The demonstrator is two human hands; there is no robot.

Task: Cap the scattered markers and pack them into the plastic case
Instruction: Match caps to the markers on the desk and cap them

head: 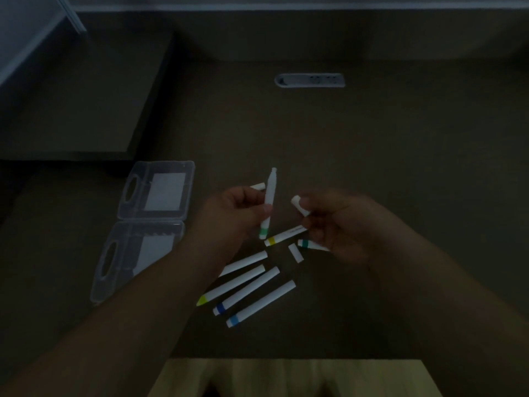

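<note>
My left hand (234, 213) grips a white marker with a green band (268, 202), held nearly upright with its bare tip pointing away. My right hand (335, 222) pinches a white cap (300, 205) a short way right of that marker. Below the hands several white markers lie on the dark table: a yellow-banded one (283, 234), a teal-banded one (310, 244), and three long ones with yellow (232, 285), dark blue (246, 290) and light blue (260, 303) ends. A loose cap (295, 252) lies among them. The clear plastic case (143, 227) lies open at the left.
Another white piece (258, 186) shows just behind my left hand. A grey socket strip (310, 80) is set into the table farther back. A raised dark block (77, 104) occupies the back left. The table's front edge runs below the markers, with pale wood (286, 376) beneath.
</note>
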